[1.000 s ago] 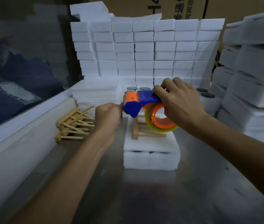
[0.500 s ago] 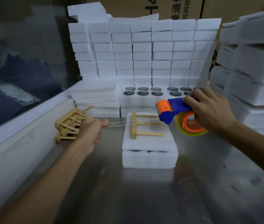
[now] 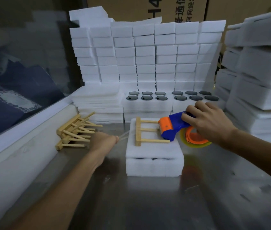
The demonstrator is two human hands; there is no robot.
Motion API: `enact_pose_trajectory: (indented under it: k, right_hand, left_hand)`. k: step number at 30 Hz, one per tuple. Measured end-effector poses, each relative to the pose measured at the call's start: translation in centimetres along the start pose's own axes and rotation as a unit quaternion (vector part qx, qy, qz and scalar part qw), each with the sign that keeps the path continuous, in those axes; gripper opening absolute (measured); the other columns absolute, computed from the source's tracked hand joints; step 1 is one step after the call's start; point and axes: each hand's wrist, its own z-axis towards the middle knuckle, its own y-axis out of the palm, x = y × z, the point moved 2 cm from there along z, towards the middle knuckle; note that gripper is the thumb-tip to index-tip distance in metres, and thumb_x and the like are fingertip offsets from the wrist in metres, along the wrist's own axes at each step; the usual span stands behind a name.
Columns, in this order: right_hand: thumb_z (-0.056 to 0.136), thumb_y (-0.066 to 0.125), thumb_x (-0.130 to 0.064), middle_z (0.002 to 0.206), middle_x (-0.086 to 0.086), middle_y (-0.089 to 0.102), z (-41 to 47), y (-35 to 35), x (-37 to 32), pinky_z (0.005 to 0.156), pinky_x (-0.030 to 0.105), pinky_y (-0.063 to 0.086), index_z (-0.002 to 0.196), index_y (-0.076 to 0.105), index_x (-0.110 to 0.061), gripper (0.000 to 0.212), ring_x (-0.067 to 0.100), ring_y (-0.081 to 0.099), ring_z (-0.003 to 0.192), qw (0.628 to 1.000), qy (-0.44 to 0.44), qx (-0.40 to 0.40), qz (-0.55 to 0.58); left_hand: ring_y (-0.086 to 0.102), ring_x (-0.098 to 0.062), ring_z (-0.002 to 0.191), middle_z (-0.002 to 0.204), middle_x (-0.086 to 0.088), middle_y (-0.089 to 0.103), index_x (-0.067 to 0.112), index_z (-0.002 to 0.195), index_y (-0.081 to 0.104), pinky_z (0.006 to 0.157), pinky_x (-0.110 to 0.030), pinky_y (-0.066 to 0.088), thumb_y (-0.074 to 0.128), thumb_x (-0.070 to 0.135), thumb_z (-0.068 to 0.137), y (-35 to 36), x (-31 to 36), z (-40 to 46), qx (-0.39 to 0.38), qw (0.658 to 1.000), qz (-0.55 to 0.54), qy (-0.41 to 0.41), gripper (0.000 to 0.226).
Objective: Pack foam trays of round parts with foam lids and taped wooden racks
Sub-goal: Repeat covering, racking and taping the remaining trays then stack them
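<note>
A white foam tray with its foam lid lies on the steel table, and a wooden rack rests flat on the lid. My right hand grips a blue and orange tape dispenser whose orange head touches the rack's right ends. A strip of clear tape runs from there leftward to my left hand, which pinches its free end just left of the tray.
A pile of wooden racks lies at the left by the white ledge. Open foam trays with dark round parts stand behind, beside a stack of foam lids. Walls of foam blocks rise at the back and right.
My hands have pulled apart, drawing out the tape. The left hand moved left with the tape end; the dispenser went right, then came down onto the rack on the lid.
</note>
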Motion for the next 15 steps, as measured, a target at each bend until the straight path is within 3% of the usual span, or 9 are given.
enact_pose_trajectory:
  k: [5, 8, 10, 15]
  right_hand:
    - [0.057, 0.073, 0.001, 0.083, 0.016, 0.059, -0.3, 0.2, -0.3, 0.056, 0.039, 0.044, 0.089, 0.064, -0.006, 0.034, 0.034, 0.053, 0.067, 1.0, 0.004, 0.0, 0.001]
    - [0.054, 0.072, 0.002, 0.082, 0.016, 0.059, -0.5, 0.4, -0.5, 0.055, 0.039, 0.044, 0.088, 0.063, -0.005, 0.035, 0.033, 0.052, 0.066, 1.0, 0.013, 0.0, 0.012]
    - [0.053, 0.074, 0.002, 0.083, 0.016, 0.059, -0.6, 0.6, -0.5, 0.055, 0.039, 0.043, 0.087, 0.063, -0.005, 0.036, 0.032, 0.051, 0.066, 1.0, 0.018, 0.003, 0.016]
    - [0.053, 0.081, 0.0, 0.086, 0.016, 0.06, -0.9, 1.5, -1.1, 0.056, 0.039, 0.044, 0.09, 0.064, -0.006, 0.042, 0.034, 0.052, 0.068, 0.999, 0.045, -0.006, 0.028]
  left_hand:
    - [0.047, -0.019, 0.052, 0.05, 0.001, 0.048, 0.018, 0.052, 0.049, 0.055, -0.025, 0.036, 0.071, 0.023, 0.075, 2.4, -0.2, -0.6, -0.036, 0.99, 0.113, 0.071, 0.032]
    - [0.054, -0.017, 0.07, 0.074, 0.005, 0.058, 0.022, 0.076, 0.054, 0.06, -0.027, 0.038, 0.067, 0.032, 0.079, 2.4, -0.1, -1.0, -0.037, 0.968, 0.221, 0.117, 0.016]
    - [0.054, -0.017, 0.08, 0.089, 0.006, 0.056, 0.028, 0.096, 0.05, 0.057, -0.027, 0.033, 0.063, 0.032, 0.085, 2.2, -0.2, -1.4, -0.028, 0.942, 0.301, 0.145, 0.017]
    - [0.049, -0.012, 0.069, 0.074, 0.008, 0.051, 0.027, 0.099, 0.059, 0.05, -0.025, 0.028, 0.061, 0.027, 0.089, 2.1, -0.2, -2.1, -0.034, 0.926, 0.331, 0.178, 0.01]
